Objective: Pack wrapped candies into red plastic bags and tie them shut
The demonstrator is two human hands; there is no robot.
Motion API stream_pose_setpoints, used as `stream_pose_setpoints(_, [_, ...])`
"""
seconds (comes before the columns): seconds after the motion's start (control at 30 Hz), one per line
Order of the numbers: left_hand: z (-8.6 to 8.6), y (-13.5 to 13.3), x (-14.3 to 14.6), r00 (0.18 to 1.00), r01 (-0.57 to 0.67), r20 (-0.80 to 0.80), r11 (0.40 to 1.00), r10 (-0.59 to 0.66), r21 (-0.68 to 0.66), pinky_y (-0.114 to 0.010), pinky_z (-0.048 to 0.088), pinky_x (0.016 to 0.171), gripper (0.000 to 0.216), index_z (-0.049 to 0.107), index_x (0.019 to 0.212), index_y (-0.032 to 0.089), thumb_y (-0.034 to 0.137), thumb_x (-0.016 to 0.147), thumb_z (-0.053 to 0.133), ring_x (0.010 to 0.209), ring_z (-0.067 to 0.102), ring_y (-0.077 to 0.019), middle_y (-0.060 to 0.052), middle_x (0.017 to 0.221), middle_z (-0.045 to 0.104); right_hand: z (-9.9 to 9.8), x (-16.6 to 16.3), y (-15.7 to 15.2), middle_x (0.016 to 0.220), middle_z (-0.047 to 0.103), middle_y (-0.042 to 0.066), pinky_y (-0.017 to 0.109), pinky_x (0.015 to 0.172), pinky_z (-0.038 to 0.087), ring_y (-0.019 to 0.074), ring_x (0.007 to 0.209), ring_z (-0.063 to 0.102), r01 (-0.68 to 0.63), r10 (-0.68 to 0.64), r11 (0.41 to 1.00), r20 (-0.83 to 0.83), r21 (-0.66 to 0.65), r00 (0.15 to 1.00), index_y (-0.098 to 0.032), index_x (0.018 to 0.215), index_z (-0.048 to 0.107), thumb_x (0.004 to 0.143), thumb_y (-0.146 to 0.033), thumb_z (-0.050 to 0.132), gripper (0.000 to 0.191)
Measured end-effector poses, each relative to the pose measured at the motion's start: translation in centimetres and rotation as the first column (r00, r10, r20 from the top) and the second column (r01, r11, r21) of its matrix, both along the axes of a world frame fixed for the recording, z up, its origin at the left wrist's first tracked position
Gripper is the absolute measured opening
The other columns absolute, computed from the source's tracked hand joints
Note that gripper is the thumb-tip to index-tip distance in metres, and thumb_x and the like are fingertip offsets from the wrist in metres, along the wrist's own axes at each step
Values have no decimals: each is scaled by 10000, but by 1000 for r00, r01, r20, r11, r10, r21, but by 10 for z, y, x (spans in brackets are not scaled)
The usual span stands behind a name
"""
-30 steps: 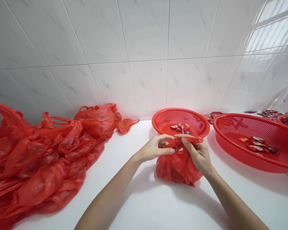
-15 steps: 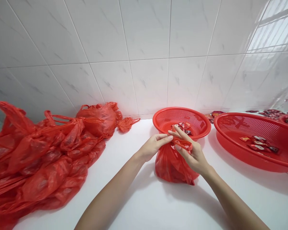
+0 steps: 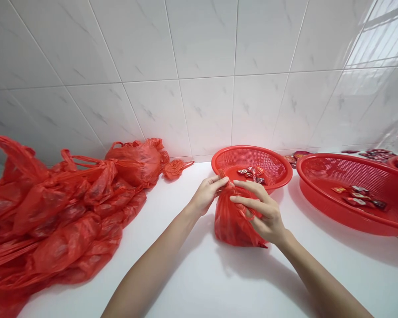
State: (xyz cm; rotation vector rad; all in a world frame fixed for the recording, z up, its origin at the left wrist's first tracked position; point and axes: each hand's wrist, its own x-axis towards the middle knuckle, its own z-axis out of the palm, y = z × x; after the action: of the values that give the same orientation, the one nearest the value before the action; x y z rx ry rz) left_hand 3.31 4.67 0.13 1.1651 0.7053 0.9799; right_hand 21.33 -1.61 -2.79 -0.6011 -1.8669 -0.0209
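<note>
A filled red plastic bag [image 3: 234, 225] stands on the white table in front of me, its top gathered. My left hand [image 3: 207, 192] pinches one handle of the bag at the upper left, thumb against fingers. On the other side, my right hand [image 3: 263, 210] has its index and middle fingers stretched across the bag's neck. The other handle loops by the thumb of that hand, which is partly hidden. Right behind the bag sits a round red plastic basket [image 3: 281, 183] with a few wrapped candies [image 3: 252, 172] in it.
A heap of filled red bags [image 3: 63, 221] covers the left side, with a small crumpled red bag [image 3: 174, 170] beside it. To the right is a larger red basket [image 3: 334, 216] holding wrapped pieces [image 3: 360, 196]. More packets [image 3: 378, 155] lie along the tiled wall [image 3: 205, 115].
My left hand has drawn its handle slightly up and left. My right hand has turned, its fingers now lower across the bag's neck, and the handle loop has shifted down.
</note>
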Motion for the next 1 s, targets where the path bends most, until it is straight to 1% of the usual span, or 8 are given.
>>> stream_pose_setpoints(0.1, [-7, 9, -2, 997, -70, -14, 997, 71, 28, -265, 450, 757, 407, 683, 739, 151, 512, 658, 852, 716, 614, -132, -11, 742, 690, -2, -3, 1, 1328, 678, 83, 490, 995, 512, 265, 1182, 617, 15, -16, 999, 37, 36, 999, -279, 1202, 713, 938, -107, 515, 372])
stream_pose_setpoints(0.2, [-13, 19, -5, 986, -163, -42, 986, 164, 32, -274, 461, 744, 422, 631, 682, 163, 515, 630, 859, 646, 594, -117, 18, 659, 646, -1, -4, 1, 1157, 758, 58, 476, 970, 504, 250, 1099, 641, -14, 12, 999, 82, 29, 997, -261, 1172, 696, 944, -97, 500, 343])
stream_pose_setpoints(0.33, [-22, 36, -14, 949, -299, -106, 954, 297, 1, -282, 470, 689, 456, 594, 654, 173, 532, 575, 864, 577, 597, -123, 20, 590, 630, -1, -7, 1, 1041, 784, 41, 478, 954, 476, 236, 977, 664, -38, 36, 999, 116, 8, 993, -246, 1121, 675, 945, -94, 501, 290])
stream_pose_setpoints(0.53, [-30, 49, -27, 916, -384, -112, 923, 386, 36, -277, 475, 650, 539, 582, 628, 175, 611, 494, 870, 553, 594, -122, 13, 578, 647, -4, -12, 0, 985, 779, 49, 380, 754, 531, 213, 861, 665, -104, 107, 994, 81, -39, 991, -234, 1079, 648, 928, -56, 483, 286])
stream_pose_setpoints(0.63, [-24, 47, -28, 918, -381, -92, 922, 386, 65, -269, 488, 663, 561, 590, 632, 174, 642, 484, 864, 567, 591, -115, 19, 582, 644, -6, -12, -2, 968, 768, 60, 345, 727, 561, 200, 841, 698, -108, 108, 987, -5, -116, 994, -234, 1060, 665, 944, -78, 485, 264])
stream_pose_setpoints(0.8, [-4, 38, -27, 944, -322, -12, 927, 330, 195, -284, 511, 689, 512, 623, 692, 173, 625, 583, 837, 598, 610, -125, 11, 632, 656, -6, -10, -3, 1089, 761, 64, 329, 855, 595, 201, 999, 731, -141, 101, 954, -157, -266, 982, -248, 1147, 682, 972, -118, 503, 282])
stream_pose_setpoints(0.9, [8, 26, -23, 969, -232, -6, 914, 249, 333, -302, 526, 729, 437, 671, 777, 169, 583, 705, 792, 661, 632, -142, -11, 701, 685, -5, -11, -2, 1131, 750, 61, 348, 888, 599, 206, 1008, 732, -162, 75, 923, -249, -349, 966, -258, 1209, 662, 977, -185, 569, 260])
stream_pose_setpoints(1.0, [14, 12, -18, 988, -80, -80, 892, 129, 446, -314, 532, 746, 375, 693, 811, 163, 534, 796, 742, 714, 633, -155, -31, 765, 698, -7, -13, 1, 1139, 747, 57, 366, 896, 605, 209, 987, 737, -243, 99, 891, -358, -383, 929, -264, 1223, 646, 978, -249, 607, 249])
